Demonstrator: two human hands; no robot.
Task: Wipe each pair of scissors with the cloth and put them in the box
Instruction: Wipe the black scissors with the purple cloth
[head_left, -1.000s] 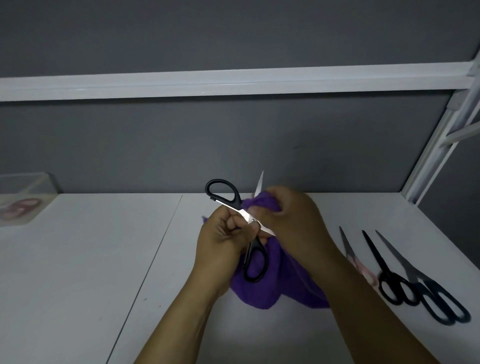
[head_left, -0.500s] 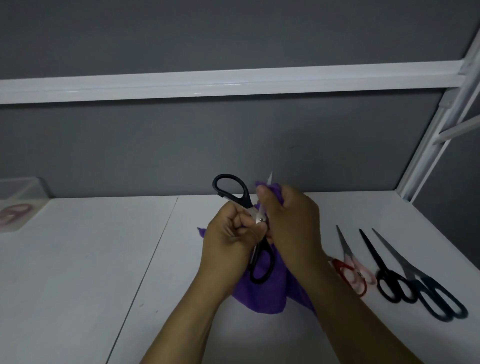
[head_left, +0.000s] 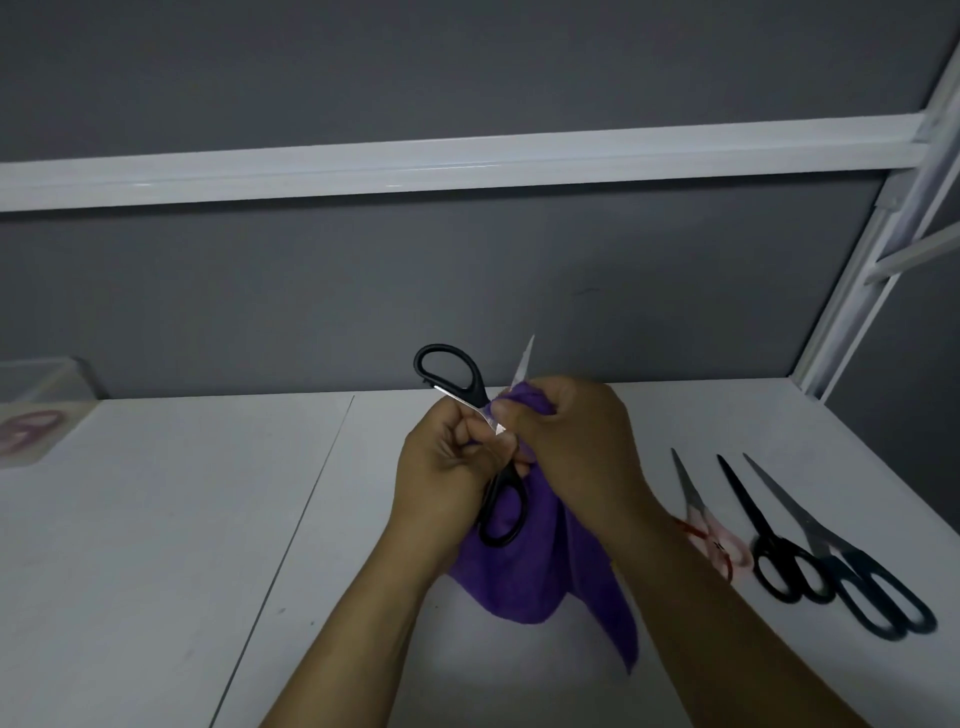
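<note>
A white worktop runs along a grey wall. Above its middle, the left hand grips the black-handled scissors near the pivot, handles splayed. The right hand pinches the purple cloth around one blade, whose tip pokes out above. On the right lie a pink-handled pair, a black pair and a larger dark pair. A clear box sits far left.

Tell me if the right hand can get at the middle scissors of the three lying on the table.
Probably, once freed: the right hand grips the purple cloth round a blade of the held scissors. The middle scissors lie uncovered on its side, nothing between.
</note>
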